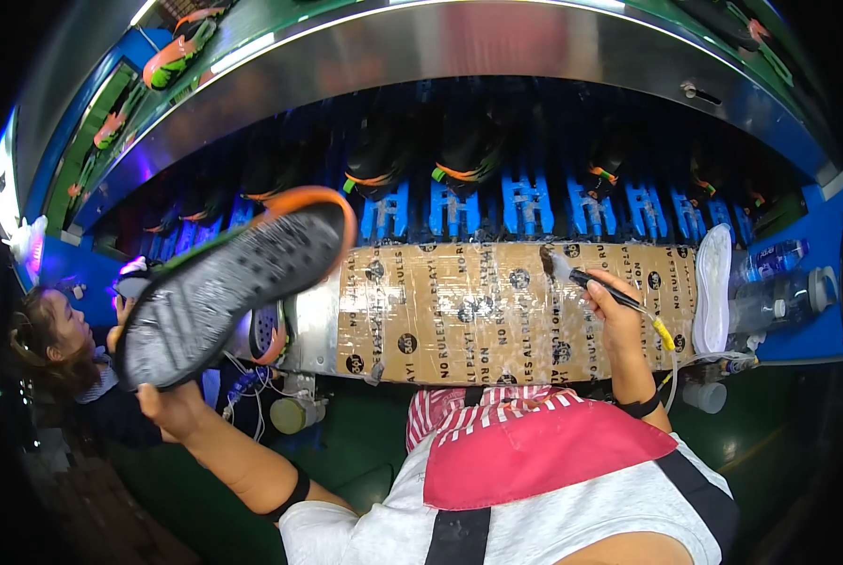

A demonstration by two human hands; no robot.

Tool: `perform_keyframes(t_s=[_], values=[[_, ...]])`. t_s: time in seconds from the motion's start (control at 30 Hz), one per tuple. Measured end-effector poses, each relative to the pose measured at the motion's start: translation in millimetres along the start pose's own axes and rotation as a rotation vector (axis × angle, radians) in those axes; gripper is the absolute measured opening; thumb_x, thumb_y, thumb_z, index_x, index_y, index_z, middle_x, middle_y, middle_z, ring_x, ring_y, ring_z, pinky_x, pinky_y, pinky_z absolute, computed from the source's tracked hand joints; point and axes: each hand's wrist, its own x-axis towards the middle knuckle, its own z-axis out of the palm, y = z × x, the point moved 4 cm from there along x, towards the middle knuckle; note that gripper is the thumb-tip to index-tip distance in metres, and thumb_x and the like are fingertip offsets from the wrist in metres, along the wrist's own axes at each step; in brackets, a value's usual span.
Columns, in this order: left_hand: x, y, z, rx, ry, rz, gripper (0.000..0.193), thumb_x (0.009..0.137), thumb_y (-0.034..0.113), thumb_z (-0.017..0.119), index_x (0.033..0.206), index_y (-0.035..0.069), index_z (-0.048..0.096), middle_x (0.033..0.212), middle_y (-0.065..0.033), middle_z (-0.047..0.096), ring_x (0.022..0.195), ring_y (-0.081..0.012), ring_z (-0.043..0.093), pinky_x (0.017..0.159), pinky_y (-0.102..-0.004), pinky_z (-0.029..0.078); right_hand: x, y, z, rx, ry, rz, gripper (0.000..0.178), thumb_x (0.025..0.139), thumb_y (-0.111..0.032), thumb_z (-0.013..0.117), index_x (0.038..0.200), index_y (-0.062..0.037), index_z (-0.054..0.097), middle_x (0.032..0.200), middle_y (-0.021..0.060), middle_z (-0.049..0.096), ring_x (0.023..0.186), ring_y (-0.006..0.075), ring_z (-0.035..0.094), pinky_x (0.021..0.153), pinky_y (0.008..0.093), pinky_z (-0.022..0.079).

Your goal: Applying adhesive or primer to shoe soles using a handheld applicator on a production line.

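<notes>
Shoe (238, 282), brush (582, 277), 2 clear bottles (779, 299)

Shoe (238, 282) left of probable brush (582, 276)

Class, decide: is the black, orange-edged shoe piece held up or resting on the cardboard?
Held up: the left hand grips the shoe piece by its lower end, and it hides part of the blue racks.

- The shoe (228, 287) is black and grey, dotted underneath, edged orange.
- The brush (583, 279) has a black handle.
- The cardboard (440, 325) is brown, printed black.
- The apron (553, 452) is red.
- The loose sole (713, 292) is white.
</notes>
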Motion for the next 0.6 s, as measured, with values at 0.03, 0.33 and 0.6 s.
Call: perform_keyframes(t_s=[0.03, 0.33, 0.6], values=[[10, 8, -3, -0.045, 0.152, 0.045, 0.078, 0.075, 0.044, 0.061, 0.136, 0.005, 0.033, 0.139, -0.0165, 0.036, 0.13, -0.0327, 0.034, 0.108, -0.0478, 0.026, 0, 0, 0, 0.001, -0.001, 0.0, 0.03, 0.082, -0.014, 0.065, 0.107, 0.0024, 0.062, 0.074, 0.0046, 0.064, 0.058, 0.0045, 0.051, 0.049, 0.0159, 0.036], [183, -49, 66, -0.034, 0.275, 0.227, 0.052, 0.079, 0.009, 0.072, 0.12, 0.0, 0.041, 0.104, -0.014, 0.059, 0.098, -0.0246, 0.059, 0.089, -0.0378, 0.047, -8, -7, -3, 0.041, 0.019, -0.074, 0.03, 0.082, -0.015, 0.066, 0.106, 0.0018, 0.063, 0.074, 0.0043, 0.065, 0.059, 0.0041, 0.052, 0.05, 0.0158, 0.037], [254, -89, 114, 1.21, 0.126, 0.081, 0.114, 0.058, 0.063, 0.074, 0.138, -0.003, 0.028, 0.128, -0.0264, 0.048, 0.119, -0.0338, 0.049, 0.1, -0.0393, 0.036, -15, -5, -16, 0.01, 0.125, -0.03, 0.03, 0.082, -0.015, 0.065, 0.107, 0.0014, 0.062, 0.074, 0.0038, 0.065, 0.059, 0.0045, 0.052, 0.051, 0.0158, 0.037]])
